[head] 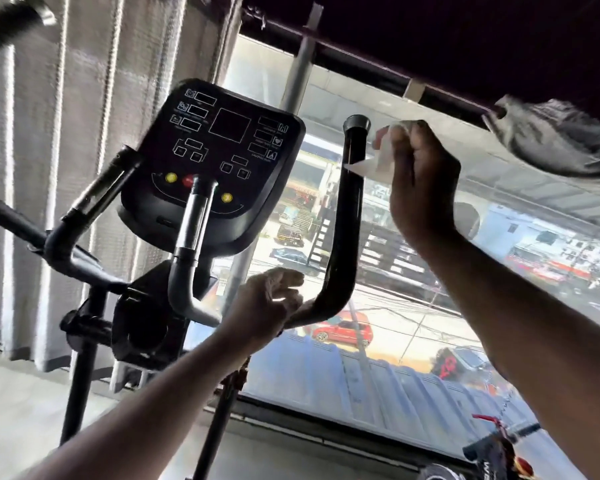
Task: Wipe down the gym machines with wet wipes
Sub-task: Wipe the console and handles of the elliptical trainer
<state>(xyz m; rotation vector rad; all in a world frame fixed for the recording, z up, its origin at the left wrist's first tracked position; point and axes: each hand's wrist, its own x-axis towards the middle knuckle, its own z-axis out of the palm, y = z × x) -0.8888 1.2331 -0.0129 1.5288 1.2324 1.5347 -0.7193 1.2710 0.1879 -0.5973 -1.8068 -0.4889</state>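
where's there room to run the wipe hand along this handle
The upright handle is bare between the wipe in the right hand near its cap and the left hand gripping its lower bend. The gap between handle and console is open too. Below the console, grey bars crowd.

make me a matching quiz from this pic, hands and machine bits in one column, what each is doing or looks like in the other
1 left hand
2 right hand
3 console

A holds the wet wipe
B has yellow buttons
C grips the handlebar low down

Pairs: 1-C, 2-A, 3-B
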